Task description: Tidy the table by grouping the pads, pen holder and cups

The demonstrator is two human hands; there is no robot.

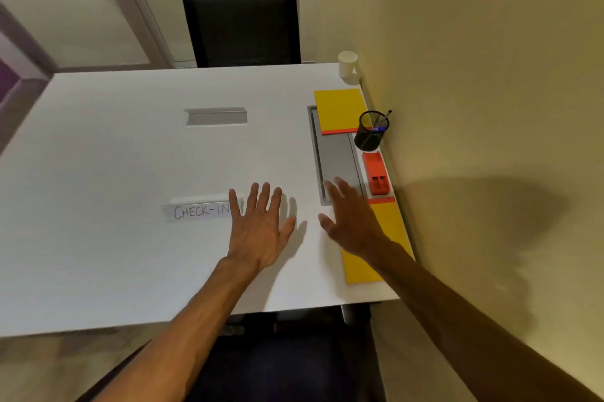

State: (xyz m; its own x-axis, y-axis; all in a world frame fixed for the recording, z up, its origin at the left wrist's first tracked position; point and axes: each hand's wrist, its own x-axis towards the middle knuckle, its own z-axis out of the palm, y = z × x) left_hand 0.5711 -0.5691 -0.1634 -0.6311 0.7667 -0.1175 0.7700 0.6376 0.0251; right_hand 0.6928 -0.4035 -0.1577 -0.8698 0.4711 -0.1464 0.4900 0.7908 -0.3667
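Head view shows the near yellow pad (392, 225) at the right edge of the table (130, 156), partly under the right hand (349, 221), fingers spread, holding nothing; the far pad (340, 109), pen holder (371, 135) and cup (347, 64) sit along that edge, while the left hand (261, 228) lies flat, empty. Better slide the pad gently, clear of the red box (376, 172)

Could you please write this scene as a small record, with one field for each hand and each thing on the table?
left hand: open, fingers spread, over the table, covering the end of the CHECK-IN sign
right hand: open, over the grey hatch and near yellow pad
far yellow pad: flat, at right edge
pen holder: upright, pens inside, between the pads
cup: upright, far right corner
orange box: beside the hatch
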